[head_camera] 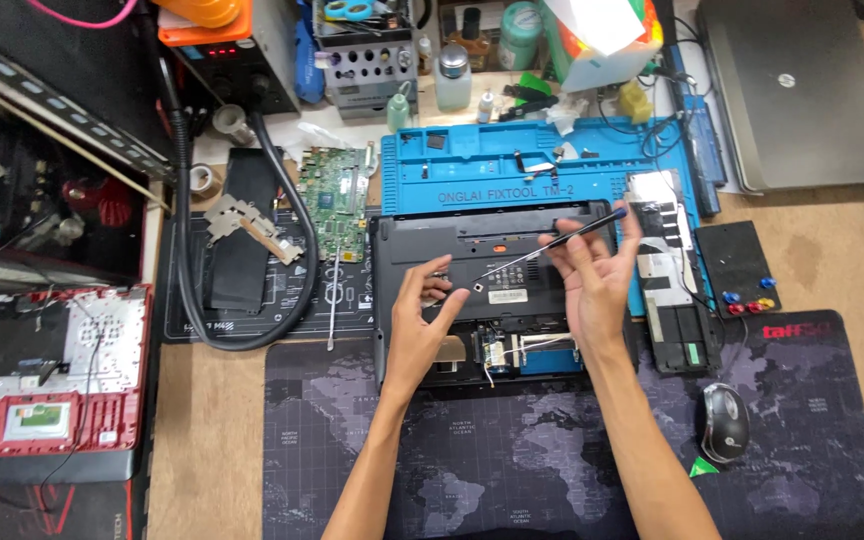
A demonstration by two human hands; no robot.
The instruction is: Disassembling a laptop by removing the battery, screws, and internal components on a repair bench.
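A black laptop base (402, 240), opened and lying bottom-up, sits at the middle of the desk. My left hand (422, 325) rests on its lower left part, fingers curled and apart, touching the shell. My right hand (597, 275) hovers over the right part and holds a thin screwdriver (542, 250). Its tip points down-left at the middle of the base.
A blue repair mat (512, 170) lies behind the laptop. A green circuit board (334, 200) and a metal heatsink (242, 225) lie to the left. A black hose (187, 250) loops there. A mouse (724, 420) sits at the right, a closed grey laptop (802, 90) at the far right.
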